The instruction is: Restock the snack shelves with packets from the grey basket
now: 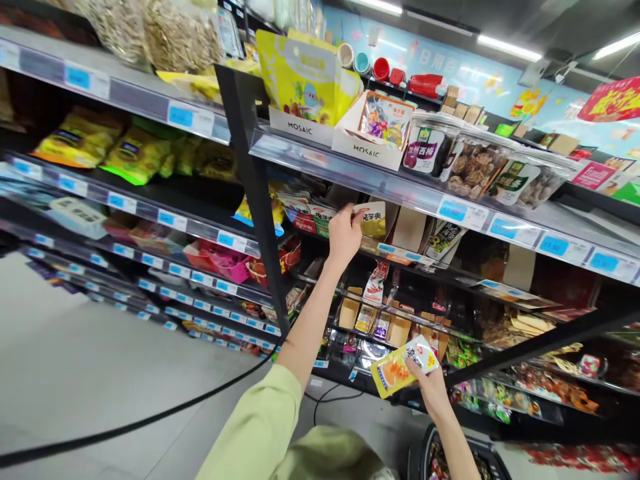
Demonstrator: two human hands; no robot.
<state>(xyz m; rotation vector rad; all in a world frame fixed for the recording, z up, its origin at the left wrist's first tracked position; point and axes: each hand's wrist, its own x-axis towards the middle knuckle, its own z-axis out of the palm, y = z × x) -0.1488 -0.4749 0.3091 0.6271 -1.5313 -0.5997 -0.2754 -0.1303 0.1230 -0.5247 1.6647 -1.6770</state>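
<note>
My right hand (427, 377) is closed on a yellow and white snack packet (397, 370), thumb across its front, held low before the shelves. My left hand (345, 232) reaches into a shelf under the clear-edged top ledge. Its fingers are bent at the left edge of a gold and white snack packet (375, 223) and appear to pinch it; part of the grip is hidden. Just left of this hand, red and green packets (313, 217) stand in a row. An open cardboard box (409, 230) is to the right of the gold packet.
A black shelf post (253, 180) rises left of my left arm. Plastic tubs (477, 163) and MOSAIC boxes (300, 125) line the ledge above. Below my right hand is a black basket (427, 453) with goods in it. A black cable (200, 400) crosses at lower left.
</note>
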